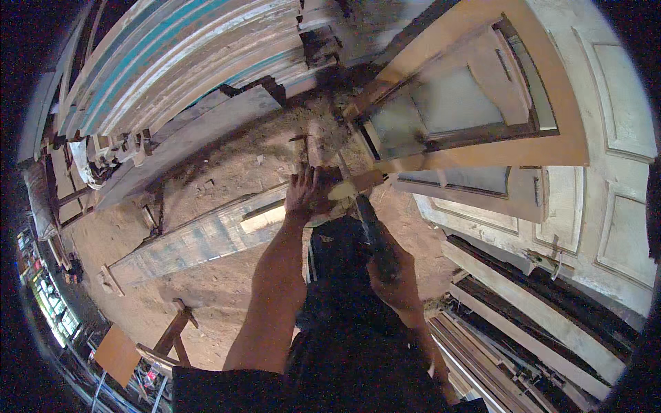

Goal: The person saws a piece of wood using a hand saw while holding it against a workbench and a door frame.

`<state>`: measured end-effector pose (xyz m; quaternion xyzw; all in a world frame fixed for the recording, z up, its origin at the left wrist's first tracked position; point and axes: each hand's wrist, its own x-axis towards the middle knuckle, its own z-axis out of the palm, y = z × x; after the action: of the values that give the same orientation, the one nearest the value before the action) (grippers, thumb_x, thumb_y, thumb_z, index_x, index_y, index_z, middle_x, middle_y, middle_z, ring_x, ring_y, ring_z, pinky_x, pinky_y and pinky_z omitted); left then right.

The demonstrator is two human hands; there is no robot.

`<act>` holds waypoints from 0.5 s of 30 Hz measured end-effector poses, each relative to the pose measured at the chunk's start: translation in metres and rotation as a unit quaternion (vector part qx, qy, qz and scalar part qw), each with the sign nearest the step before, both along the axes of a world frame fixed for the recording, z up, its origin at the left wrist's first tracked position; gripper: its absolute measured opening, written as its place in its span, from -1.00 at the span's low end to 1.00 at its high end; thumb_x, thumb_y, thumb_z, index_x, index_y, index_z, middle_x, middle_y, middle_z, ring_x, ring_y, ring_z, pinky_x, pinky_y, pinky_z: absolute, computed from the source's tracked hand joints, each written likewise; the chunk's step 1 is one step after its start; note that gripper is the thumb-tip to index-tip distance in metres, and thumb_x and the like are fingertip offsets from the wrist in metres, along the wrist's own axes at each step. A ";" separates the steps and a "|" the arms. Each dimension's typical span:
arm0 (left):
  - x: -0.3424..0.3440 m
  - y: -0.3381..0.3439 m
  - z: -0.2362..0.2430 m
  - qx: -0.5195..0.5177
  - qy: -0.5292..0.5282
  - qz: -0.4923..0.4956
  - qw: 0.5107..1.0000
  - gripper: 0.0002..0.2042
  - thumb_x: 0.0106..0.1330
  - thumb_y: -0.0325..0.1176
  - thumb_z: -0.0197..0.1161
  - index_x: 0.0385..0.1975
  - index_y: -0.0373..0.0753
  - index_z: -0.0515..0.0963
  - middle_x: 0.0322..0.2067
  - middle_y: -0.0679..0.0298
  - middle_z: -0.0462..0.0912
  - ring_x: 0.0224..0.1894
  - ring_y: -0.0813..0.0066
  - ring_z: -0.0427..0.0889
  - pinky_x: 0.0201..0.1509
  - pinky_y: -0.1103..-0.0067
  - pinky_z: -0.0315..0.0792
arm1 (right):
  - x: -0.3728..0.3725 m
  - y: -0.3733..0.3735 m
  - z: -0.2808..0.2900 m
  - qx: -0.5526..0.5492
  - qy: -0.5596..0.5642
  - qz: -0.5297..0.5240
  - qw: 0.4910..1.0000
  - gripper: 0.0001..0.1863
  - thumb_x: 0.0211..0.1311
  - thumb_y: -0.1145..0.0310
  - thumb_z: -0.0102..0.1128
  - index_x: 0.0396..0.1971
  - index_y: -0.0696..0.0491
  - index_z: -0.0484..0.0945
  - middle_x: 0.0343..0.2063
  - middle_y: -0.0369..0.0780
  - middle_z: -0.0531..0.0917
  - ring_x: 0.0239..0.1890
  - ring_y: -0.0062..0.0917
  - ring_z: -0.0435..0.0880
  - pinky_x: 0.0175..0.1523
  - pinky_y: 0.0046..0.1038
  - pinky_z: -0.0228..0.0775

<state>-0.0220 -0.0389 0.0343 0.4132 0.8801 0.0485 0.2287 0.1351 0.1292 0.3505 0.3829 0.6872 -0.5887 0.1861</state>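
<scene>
My left hand [306, 196] presses down with curled fingers on a short wooden piece [368, 184], over the near end of a long weathered plank [172, 255]. My right hand [396, 279] grips a hand saw [366, 217] with a dark upper part, angled forward across the wooden piece just right of my left hand. A pale cut-looking face shows on the wood beside the blade. A lighter strip of wood [261, 219] lies on the plank left of my left wrist.
Stacked boards [179, 62] stand at back left. Framed door panels [475, 144] and white doors [613, 103] lean on the right, above long timbers [530, 310]. A small wooden stand [175, 334] is at lower left on the dirt floor [138, 310].
</scene>
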 end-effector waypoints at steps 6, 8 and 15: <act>0.007 0.008 0.013 0.069 0.032 0.022 0.997 -0.08 -0.16 0.20 0.50 0.31 0.05 0.41 0.19 0.07 0.42 0.16 0.06 0.45 0.17 0.12 0.35 | 0.035 0.002 0.058 0.015 -0.028 0.021 0.999 -0.36 0.17 0.60 0.13 0.34 0.22 0.37 0.04 -0.07 0.67 0.00 -0.56 0.62 0.15 -0.46 0.42; 0.006 0.008 0.014 0.068 0.024 0.033 0.997 0.01 -0.20 0.20 0.53 0.34 -0.09 0.34 0.21 0.02 0.40 0.22 0.03 0.42 0.24 0.10 0.32 | 0.037 0.002 0.051 0.013 -0.009 0.018 1.000 -0.35 0.17 0.59 0.15 0.34 0.22 0.37 0.01 -0.08 0.68 -0.02 -0.56 0.62 0.13 -0.47 0.43; 0.003 0.012 0.027 0.094 0.044 0.041 0.994 -0.15 -0.16 0.15 0.52 0.25 0.05 0.46 0.16 0.13 0.46 0.18 0.03 0.46 0.20 0.11 0.37 | 0.015 0.002 -0.001 -0.011 0.073 -0.015 0.997 -0.33 0.15 0.55 0.19 0.35 0.22 0.37 -0.07 -0.10 0.70 -0.12 -0.58 0.61 0.05 -0.47 0.46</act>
<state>-0.0187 -0.0266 0.0615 0.3984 0.8969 0.1223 0.1480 0.1502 0.1315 0.3493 0.3471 0.6869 -0.6250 0.1305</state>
